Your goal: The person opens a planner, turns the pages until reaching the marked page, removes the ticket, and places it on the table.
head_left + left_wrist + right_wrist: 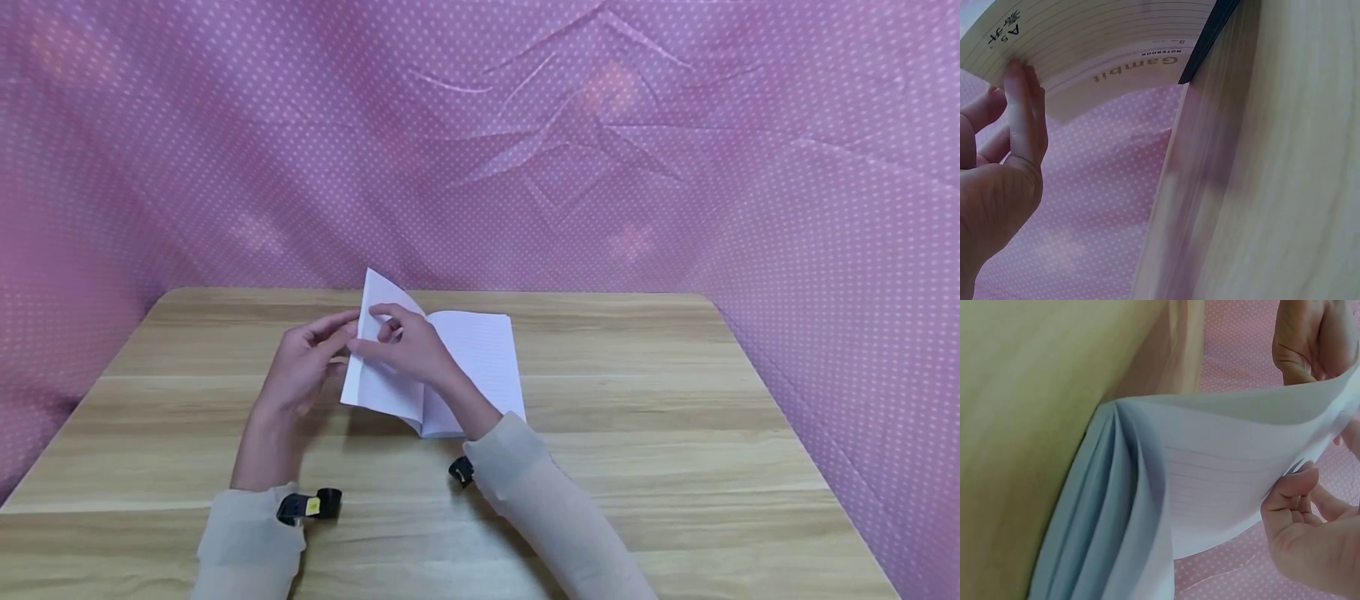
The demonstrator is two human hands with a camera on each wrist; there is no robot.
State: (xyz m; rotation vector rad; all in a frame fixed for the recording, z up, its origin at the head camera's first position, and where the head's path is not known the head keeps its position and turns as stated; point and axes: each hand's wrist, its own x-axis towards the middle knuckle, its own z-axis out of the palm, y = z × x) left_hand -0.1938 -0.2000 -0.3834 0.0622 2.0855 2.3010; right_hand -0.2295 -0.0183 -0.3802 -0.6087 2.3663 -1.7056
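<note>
An open notebook (474,354) with ruled white pages lies on the table, its left side lifted and bent upward. Printed on the outer face of that raised side is "Gambit NOTEBOOK" (1160,60). My left hand (306,354) holds the raised side at its outer edge, long fingers (1020,106) against the printed face. From the inner side, my right hand (408,343) pinches near the same edge with bent thumb and forefinger, as the right wrist view (1310,531) shows. Part of the left fingertips is hidden behind the paper.
The notebook stands on a light wood-grain table (637,467). Behind and at both sides hangs a pink cloth (525,167) with white dots. A black wrist camera mount (311,506) is on the left wrist, and another dark one (461,472) on the right.
</note>
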